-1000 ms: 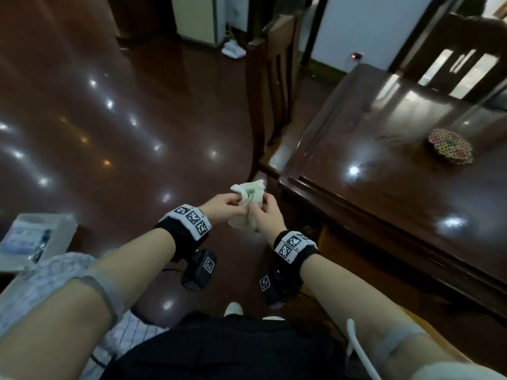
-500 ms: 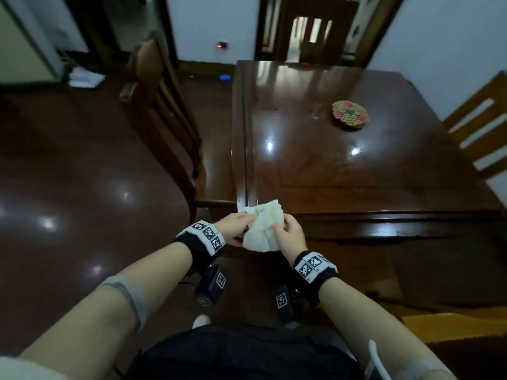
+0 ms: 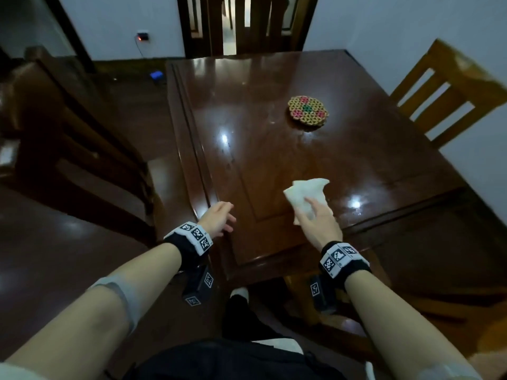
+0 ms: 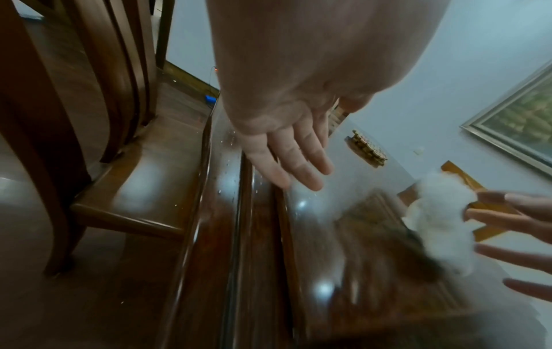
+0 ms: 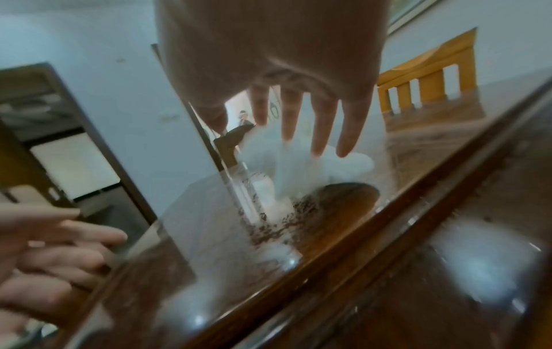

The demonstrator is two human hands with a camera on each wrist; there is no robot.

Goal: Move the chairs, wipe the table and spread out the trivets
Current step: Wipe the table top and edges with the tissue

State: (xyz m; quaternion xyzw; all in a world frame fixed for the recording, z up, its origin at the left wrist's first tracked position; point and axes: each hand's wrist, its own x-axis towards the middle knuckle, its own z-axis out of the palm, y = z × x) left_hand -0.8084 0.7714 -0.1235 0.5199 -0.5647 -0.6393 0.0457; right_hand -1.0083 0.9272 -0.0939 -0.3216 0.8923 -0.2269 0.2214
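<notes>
Right hand (image 3: 319,220) presses the white cloth (image 3: 304,196) flat-fingered onto the near part of the table (image 3: 247,86), left hand (image 3: 216,222) open and empty at the near-left edge, trivets (image 3: 307,112) stacked straight ahead, nearer the right hand.

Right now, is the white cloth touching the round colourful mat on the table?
Apart. The head view shows a stretch of shiny table between the white cloth under the right hand and the round colourful mat farther back.
</notes>
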